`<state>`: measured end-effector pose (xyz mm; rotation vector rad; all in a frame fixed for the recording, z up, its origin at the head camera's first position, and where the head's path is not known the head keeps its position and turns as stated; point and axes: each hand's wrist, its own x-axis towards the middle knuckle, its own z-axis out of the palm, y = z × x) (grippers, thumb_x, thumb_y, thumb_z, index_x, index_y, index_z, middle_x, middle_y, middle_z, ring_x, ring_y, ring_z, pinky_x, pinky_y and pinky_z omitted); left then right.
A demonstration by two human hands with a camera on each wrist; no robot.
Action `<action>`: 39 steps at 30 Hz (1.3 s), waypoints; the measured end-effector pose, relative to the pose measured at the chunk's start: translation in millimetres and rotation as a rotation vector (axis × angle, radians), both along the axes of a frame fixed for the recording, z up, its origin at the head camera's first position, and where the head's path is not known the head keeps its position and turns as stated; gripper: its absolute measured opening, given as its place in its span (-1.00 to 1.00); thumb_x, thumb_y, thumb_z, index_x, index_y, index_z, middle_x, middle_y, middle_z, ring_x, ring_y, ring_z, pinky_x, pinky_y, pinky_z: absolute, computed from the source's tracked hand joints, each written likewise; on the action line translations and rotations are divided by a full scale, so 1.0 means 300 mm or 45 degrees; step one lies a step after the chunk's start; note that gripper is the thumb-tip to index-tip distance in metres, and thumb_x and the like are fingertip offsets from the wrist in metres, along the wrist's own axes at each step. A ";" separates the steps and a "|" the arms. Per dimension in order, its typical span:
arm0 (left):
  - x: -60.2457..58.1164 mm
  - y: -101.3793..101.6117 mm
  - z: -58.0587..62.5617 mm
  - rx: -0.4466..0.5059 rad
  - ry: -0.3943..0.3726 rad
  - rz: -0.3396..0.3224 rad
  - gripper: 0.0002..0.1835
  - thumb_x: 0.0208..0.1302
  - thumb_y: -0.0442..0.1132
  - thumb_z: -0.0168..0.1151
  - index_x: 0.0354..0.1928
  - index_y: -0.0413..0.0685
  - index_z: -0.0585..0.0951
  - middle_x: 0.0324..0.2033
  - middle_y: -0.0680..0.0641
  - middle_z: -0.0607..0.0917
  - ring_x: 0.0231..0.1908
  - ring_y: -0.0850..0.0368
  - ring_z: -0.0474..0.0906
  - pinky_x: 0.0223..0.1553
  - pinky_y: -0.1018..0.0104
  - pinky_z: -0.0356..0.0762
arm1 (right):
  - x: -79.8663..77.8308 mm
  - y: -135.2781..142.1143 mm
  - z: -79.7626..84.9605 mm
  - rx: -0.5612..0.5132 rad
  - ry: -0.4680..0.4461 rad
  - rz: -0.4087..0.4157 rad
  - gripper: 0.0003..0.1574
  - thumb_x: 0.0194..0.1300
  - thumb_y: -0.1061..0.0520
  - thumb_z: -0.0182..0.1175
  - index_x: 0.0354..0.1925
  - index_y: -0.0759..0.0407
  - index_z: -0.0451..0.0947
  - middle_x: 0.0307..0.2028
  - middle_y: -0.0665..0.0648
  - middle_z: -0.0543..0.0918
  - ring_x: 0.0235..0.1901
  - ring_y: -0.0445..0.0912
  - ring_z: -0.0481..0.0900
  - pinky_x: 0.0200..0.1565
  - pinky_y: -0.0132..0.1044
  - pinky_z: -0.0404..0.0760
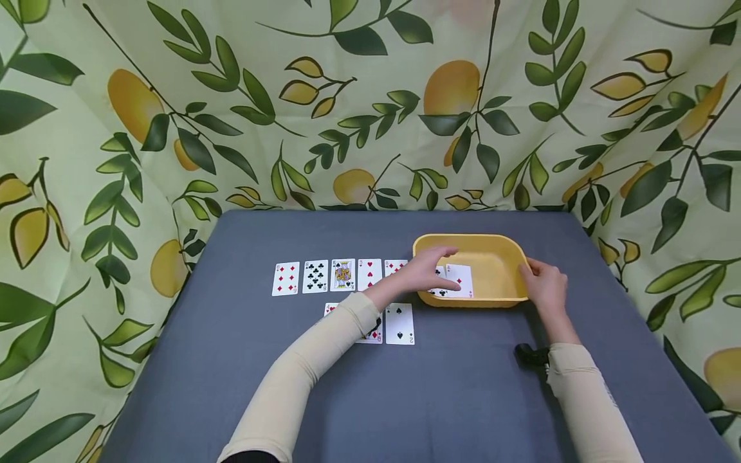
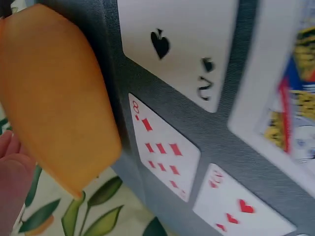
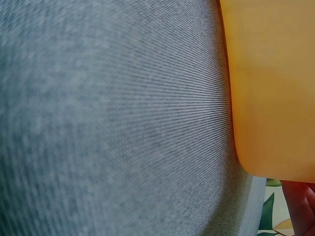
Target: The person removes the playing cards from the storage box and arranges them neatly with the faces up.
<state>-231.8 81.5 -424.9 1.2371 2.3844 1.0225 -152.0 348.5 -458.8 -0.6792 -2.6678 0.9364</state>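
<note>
My left hand reaches over the left end of a yellow plastic tray, its thumb and fingers spread apart. Below its fingers, a red-suited playing card lies in the tray, overlapping a black-suited one partly hidden by the hand. My right hand grips the tray's right rim between thumb and fingers. In the right wrist view the tray's outer wall fills the right side. Near the left wrist lie a two of spades and an eight of diamonds, both face up.
Left of the tray, a face-up row includes a six of diamonds, a club card, a king and a heart card. A nearer row, including a court card, is partly covered by the left sleeve. Grey cloth covers the table.
</note>
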 end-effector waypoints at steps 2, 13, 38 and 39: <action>-0.008 0.027 -0.009 -0.103 0.051 -0.020 -0.12 0.07 -0.07 0.50 0.39 -0.22 0.31 0.31 -0.13 0.44 0.30 0.07 0.33 0.31 0.44 0.18 | -0.001 -0.006 -0.005 -0.002 0.008 0.008 -0.45 0.49 0.01 0.01 0.24 0.36 0.45 0.05 0.43 0.59 -0.11 0.23 0.63 -0.11 0.04 0.64; -0.040 0.121 -0.083 -0.537 0.161 -0.127 -0.05 0.03 -0.11 0.53 0.40 -0.27 0.26 0.31 -0.15 0.42 0.32 0.04 0.29 0.32 0.47 0.13 | -0.002 -0.027 -0.028 0.005 0.002 0.018 -0.47 0.49 0.02 0.02 0.22 0.36 0.48 0.04 0.42 0.60 -0.16 0.19 0.64 -0.26 -0.17 0.67; -0.071 0.166 -0.105 -0.558 0.240 -0.164 -0.26 0.08 -0.03 0.49 0.24 -0.19 0.41 0.05 -0.08 0.58 0.04 0.12 0.48 0.12 0.44 0.37 | -0.002 -0.005 -0.002 0.014 0.029 -0.004 -0.45 0.49 0.01 -0.01 0.23 0.37 0.46 0.07 0.44 0.57 -0.09 0.25 0.60 -0.11 0.07 0.63; -0.073 0.168 -0.105 -0.559 0.233 -0.169 -0.27 0.09 -0.04 0.48 0.24 -0.19 0.41 0.05 -0.08 0.58 0.04 0.12 0.48 0.12 0.44 0.37 | -0.001 -0.004 0.000 0.014 0.028 -0.004 -0.45 0.50 0.01 -0.01 0.23 0.38 0.46 0.07 0.44 0.57 -0.09 0.25 0.60 -0.10 0.08 0.63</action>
